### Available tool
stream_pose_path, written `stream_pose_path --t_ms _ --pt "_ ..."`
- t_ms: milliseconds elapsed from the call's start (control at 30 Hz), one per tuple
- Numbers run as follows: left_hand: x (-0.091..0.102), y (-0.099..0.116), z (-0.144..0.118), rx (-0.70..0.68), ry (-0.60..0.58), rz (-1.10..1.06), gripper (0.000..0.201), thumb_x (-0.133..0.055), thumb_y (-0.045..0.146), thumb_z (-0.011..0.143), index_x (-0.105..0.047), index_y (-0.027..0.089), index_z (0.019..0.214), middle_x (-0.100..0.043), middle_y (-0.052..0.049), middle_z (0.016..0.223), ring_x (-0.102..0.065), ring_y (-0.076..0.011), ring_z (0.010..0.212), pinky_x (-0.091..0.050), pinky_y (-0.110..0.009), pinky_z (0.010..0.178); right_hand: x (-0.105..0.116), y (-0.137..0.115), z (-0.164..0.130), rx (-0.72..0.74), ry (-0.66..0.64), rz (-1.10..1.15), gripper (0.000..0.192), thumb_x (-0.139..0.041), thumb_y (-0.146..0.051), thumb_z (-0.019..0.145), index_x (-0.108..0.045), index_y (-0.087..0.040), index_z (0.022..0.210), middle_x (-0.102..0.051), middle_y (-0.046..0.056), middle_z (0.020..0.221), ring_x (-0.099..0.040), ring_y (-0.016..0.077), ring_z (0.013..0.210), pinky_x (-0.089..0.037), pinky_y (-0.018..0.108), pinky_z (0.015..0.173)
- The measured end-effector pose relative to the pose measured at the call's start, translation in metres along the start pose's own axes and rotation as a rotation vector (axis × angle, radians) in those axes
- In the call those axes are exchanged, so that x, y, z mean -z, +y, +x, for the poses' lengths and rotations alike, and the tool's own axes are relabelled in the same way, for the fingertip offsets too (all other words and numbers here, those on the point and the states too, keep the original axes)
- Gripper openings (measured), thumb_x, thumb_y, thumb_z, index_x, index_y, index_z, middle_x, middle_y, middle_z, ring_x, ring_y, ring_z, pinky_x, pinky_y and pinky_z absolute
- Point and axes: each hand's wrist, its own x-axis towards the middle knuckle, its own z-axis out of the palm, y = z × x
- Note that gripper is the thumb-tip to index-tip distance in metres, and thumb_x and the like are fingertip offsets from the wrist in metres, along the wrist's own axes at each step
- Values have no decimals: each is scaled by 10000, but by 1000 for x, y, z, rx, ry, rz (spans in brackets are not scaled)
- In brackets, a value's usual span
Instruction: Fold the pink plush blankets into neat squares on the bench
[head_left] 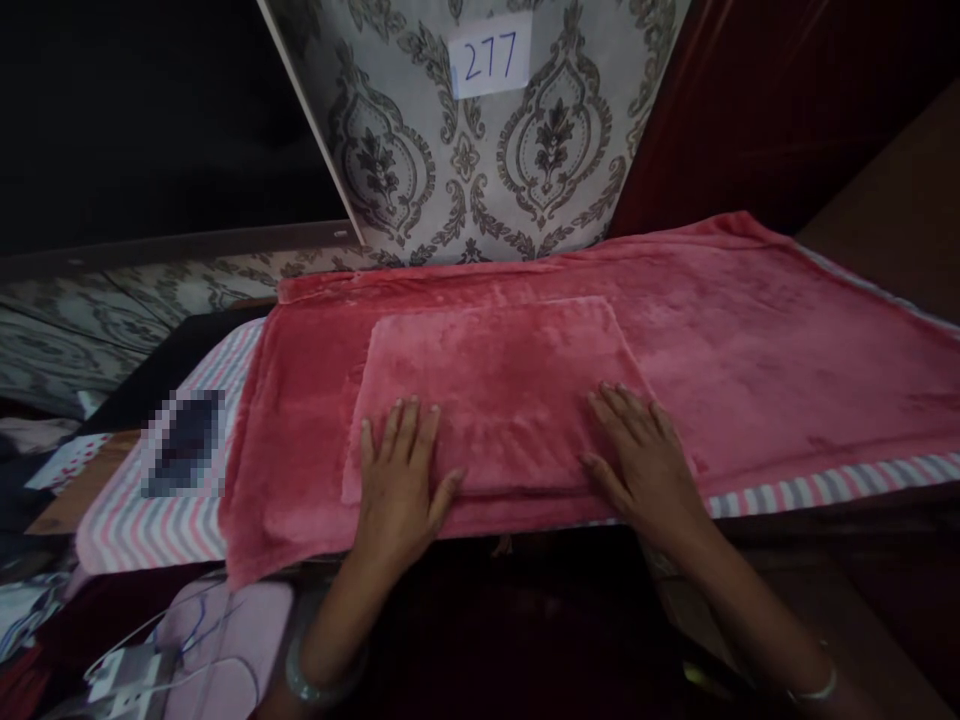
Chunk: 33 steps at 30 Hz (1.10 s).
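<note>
Both hands lie flat, fingers spread, holding nothing: left hand (401, 478) and right hand (641, 462) press the folded pink fleece cloth (495, 385) to keep it smooth on the spread red fleece blanket (787, 340).

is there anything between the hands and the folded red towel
Nothing visible. The left hand and right hand both lie flat, palms down, directly on the folded red towel, near its front edge.
</note>
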Motion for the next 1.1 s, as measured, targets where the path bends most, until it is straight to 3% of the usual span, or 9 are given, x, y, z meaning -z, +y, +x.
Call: stream_pose_path --t_ms 100,233,567,867,1100 --pt "-9 -12 7 65 -54 50 642 -447 489 979 -414 168 1534 -372 -183 1612 -319 -379 1496 -223 -660 1188 -11 11 -4 -15 -57 -43 608 -338 -451 1040 -292 -234 1606 -390 126 1610 -316 317 1494 -246 586 1186" --pt "-25 -11 5 115 -110 90 596 -441 470 977 -490 175 1493 -346 -191 1621 -288 -408 1505 -246 -682 1162 -22 11 -9 -4 -93 -91 562 -350 -429 1040 -408 -209 1554 -416 137 1593 -320 324 1492 -273 567 1173" --pt "-36 -8 0 119 -151 118 591 -438 430 967 -498 170 1494 -380 -186 1604 -336 -401 1482 -250 -677 1161 -34 9 -16 -4 -67 -118 570 -400 -373 1020 -392 -190 1559 -491 161 1535 -383 336 1459 -282 559 1167" --pt "-37 -15 -1 94 -53 119 565 -452 424 970 -527 180 1474 -417 -181 1583 -381 -407 1457 -305 -676 1139 -41 10 -14 21 31 -129 552 -414 -378 1022 -421 -199 1544 -488 143 1541 -388 309 1457 -323 542 1154" --pt "-14 -27 18 87 -86 35 549 -421 419 999 -514 169 1478 -475 -196 1541 -423 -377 1440 -342 -660 1133 -18 22 12 27 -11 -17 496 -341 -371 1042 -535 -221 1473 -558 126 1484 -488 281 1387 -401 523 1115"
